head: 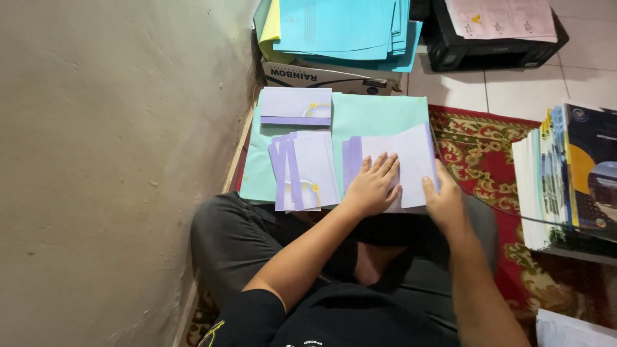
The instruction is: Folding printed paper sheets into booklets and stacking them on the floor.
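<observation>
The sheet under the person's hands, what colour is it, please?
Pale lilac sheet with darker purple edge, head view.

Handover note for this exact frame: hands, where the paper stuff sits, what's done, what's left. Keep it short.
Left hand: flat, fingers spread, pressing on the lavender-and-white sheet on the lap.
Right hand: gripping that sheet's right edge.
The sheet lies on a pale green folder across the knees.
Done, judging by the layout: a fanned pile of folded lavender cards at the left hand's side, one closed card at the folder's far left corner.
Left: the sheet under the hands seems not yet folded; whether more sheets lie beneath it is not visible.
Nearby: stack of booklets to the right, blue folders ahead.
</observation>
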